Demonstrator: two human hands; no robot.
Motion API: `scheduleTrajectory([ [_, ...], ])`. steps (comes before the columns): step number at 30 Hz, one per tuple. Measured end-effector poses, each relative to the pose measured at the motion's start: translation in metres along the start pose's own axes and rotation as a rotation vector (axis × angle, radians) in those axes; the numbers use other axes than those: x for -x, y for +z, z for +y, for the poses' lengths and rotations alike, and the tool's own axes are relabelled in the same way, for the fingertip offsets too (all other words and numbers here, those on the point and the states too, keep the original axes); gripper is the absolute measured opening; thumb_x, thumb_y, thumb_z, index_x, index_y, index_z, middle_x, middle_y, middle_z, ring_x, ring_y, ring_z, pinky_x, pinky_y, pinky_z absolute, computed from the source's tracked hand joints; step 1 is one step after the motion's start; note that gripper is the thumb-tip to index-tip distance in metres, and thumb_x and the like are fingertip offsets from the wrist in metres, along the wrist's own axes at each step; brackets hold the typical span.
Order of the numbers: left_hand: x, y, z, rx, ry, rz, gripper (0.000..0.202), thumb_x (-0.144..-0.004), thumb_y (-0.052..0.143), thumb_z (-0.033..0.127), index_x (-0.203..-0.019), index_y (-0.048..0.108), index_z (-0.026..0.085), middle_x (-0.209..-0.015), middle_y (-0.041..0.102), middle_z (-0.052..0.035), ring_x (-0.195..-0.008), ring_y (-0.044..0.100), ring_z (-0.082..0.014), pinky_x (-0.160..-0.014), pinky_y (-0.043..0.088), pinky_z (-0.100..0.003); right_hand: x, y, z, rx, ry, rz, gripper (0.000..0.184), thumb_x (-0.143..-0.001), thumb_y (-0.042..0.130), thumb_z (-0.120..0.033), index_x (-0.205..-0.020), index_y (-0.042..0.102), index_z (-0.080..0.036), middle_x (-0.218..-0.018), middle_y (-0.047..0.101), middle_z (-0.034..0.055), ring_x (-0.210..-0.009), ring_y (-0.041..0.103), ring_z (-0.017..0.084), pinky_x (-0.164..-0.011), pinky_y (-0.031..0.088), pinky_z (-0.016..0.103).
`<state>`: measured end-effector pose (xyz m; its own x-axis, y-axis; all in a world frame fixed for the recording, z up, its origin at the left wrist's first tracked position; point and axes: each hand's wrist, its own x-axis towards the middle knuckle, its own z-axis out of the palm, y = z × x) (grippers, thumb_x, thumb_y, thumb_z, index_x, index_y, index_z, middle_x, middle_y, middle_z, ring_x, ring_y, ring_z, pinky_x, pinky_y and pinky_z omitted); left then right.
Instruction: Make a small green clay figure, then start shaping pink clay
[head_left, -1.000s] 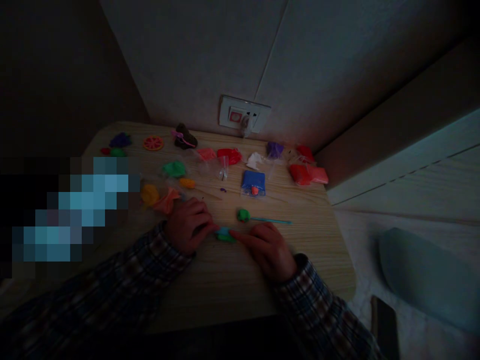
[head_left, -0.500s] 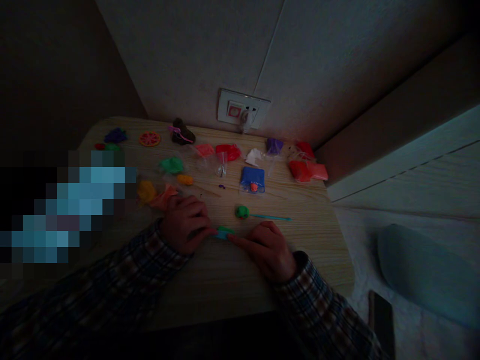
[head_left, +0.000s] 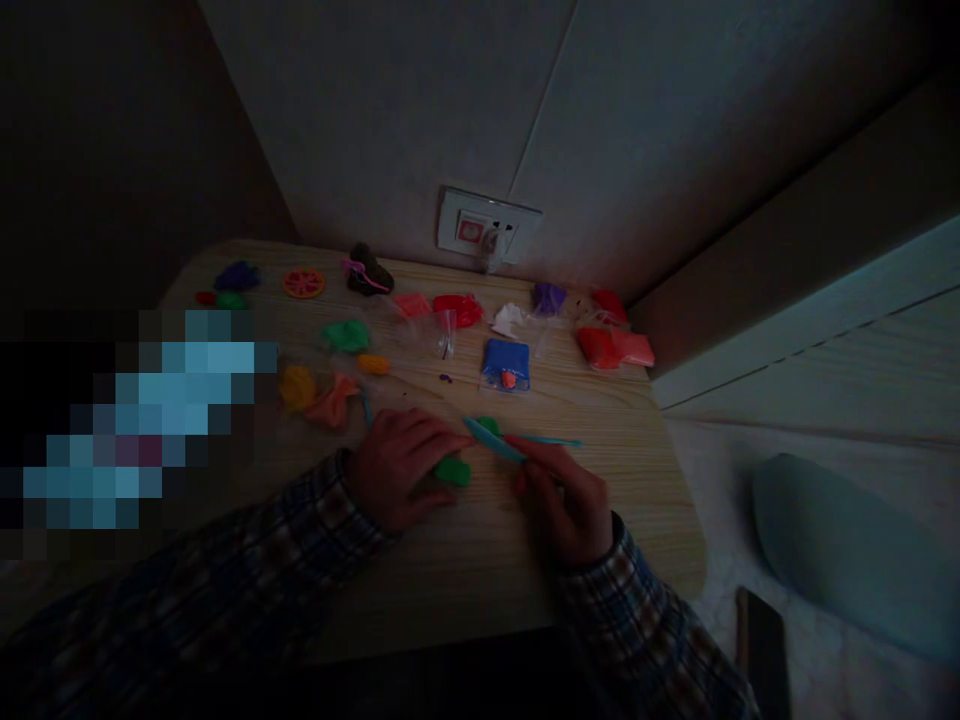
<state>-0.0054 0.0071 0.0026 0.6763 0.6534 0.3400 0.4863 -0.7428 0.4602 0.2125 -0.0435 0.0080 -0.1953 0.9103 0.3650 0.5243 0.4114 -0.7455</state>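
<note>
A flat light-blue clay knife point(head_left: 495, 440) is pinched in my right hand point(head_left: 570, 495), its blade tilted up to the left above the table. My left hand point(head_left: 397, 465) rests to the left with fingers apart. Between its thumb and forefinger lies a flattened green piece of clay point(head_left: 453, 472); whether they touch it I cannot tell. Behind the knife, partly hidden, sits a green clay ball point(head_left: 489, 427). A thin blue stick tool point(head_left: 555, 441) reaches right from beside it. Another slim blue piece point(head_left: 366, 406) shows just behind my left hand.
Bagged blue clay point(head_left: 506, 358), red clay point(head_left: 457, 310), purple clay point(head_left: 550, 298) and red-pink packs point(head_left: 615, 347) lie toward the wall. At left are green clay point(head_left: 346, 336), yellow clay point(head_left: 298, 385), a brown clay figure point(head_left: 368, 270) and a fruit-slice disc point(head_left: 303, 283). A socket point(head_left: 489, 222) is above.
My right hand has lifted the blue knife off the green clay piece and turned it upward. My left hand has let go of the knife and moved slightly right, fingers spreading.
</note>
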Motion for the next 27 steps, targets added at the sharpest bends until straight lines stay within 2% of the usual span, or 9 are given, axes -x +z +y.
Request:
scheduleTrajectory([
  [2, -0.001, 0.002, 0.001, -0.008, 0.005, -0.006, 0.022, -0.082, 0.052, 0.028, -0.101, 0.059, 0.019, -0.095, 0.065, -0.0048, -0.093, 0.055, -0.023, -0.079, 0.035, -0.039, 0.001, 0.002, 0.0, -0.015, 0.043, 0.005, 0.032, -0.087, 0.043, -0.014, -0.116, 0.054, -0.023, -0.068, 0.06, -0.0004, -0.066, 0.056, 0.014, -0.062, 0.046, 0.027],
  [4, -0.002, 0.0, 0.002, 0.051, -0.014, 0.023, 0.016, -0.082, 0.052, 0.025, -0.095, 0.061, 0.019, -0.09, 0.066, -0.0035, -0.091, 0.056, -0.0217, -0.078, 0.036, -0.038, 0.002, 0.003, 0.001, -0.024, 0.074, 0.023, 0.03, -0.088, 0.043, -0.015, -0.114, 0.055, -0.022, -0.068, 0.06, -0.0001, -0.065, 0.057, 0.014, -0.062, 0.047, 0.027],
  [8, -0.002, -0.004, 0.001, 0.203, -0.091, 0.042, 0.016, -0.079, 0.055, 0.025, -0.094, 0.059, 0.02, -0.09, 0.066, -0.0033, -0.09, 0.056, -0.0213, -0.082, 0.039, -0.038, 0.003, 0.003, 0.004, -0.023, 0.104, 0.053, 0.028, -0.088, 0.042, -0.018, -0.113, 0.055, -0.021, -0.067, 0.058, 0.0003, -0.063, 0.057, 0.014, -0.06, 0.048, 0.027],
  [14, -0.001, 0.001, -0.004, 0.244, -0.191, -0.011, 0.016, -0.078, 0.055, 0.026, -0.093, 0.058, 0.02, -0.094, 0.064, -0.0037, -0.094, 0.056, -0.022, -0.084, 0.041, -0.04, 0.003, 0.003, 0.003, 0.003, 0.111, 0.043, 0.027, -0.088, 0.043, -0.017, -0.112, 0.055, -0.021, -0.067, 0.059, -0.0002, -0.061, 0.057, 0.013, -0.06, 0.05, 0.027],
  [20, -0.001, -0.001, -0.009, 0.208, -0.156, -0.015, 0.016, -0.077, 0.057, 0.029, -0.089, 0.059, 0.019, -0.091, 0.063, -0.0057, -0.091, 0.055, -0.023, -0.082, 0.042, -0.039, -0.002, 0.004, -0.001, 0.038, -0.025, -0.03, 0.032, -0.087, 0.043, -0.014, -0.117, 0.052, -0.021, -0.081, 0.064, 0.0033, -0.077, 0.06, 0.016, -0.07, 0.05, 0.029],
  [27, 0.0, 0.0, -0.01, 0.177, -0.16, -0.008, 0.02, -0.078, 0.056, 0.032, -0.091, 0.058, 0.018, -0.091, 0.062, -0.0058, -0.091, 0.053, -0.023, -0.081, 0.041, -0.039, -0.007, 0.008, -0.007, 0.203, -0.244, -0.102, 0.038, -0.087, 0.039, -0.009, -0.122, 0.051, -0.018, -0.077, 0.064, 0.0053, -0.069, 0.056, 0.017, -0.061, 0.047, 0.031],
])
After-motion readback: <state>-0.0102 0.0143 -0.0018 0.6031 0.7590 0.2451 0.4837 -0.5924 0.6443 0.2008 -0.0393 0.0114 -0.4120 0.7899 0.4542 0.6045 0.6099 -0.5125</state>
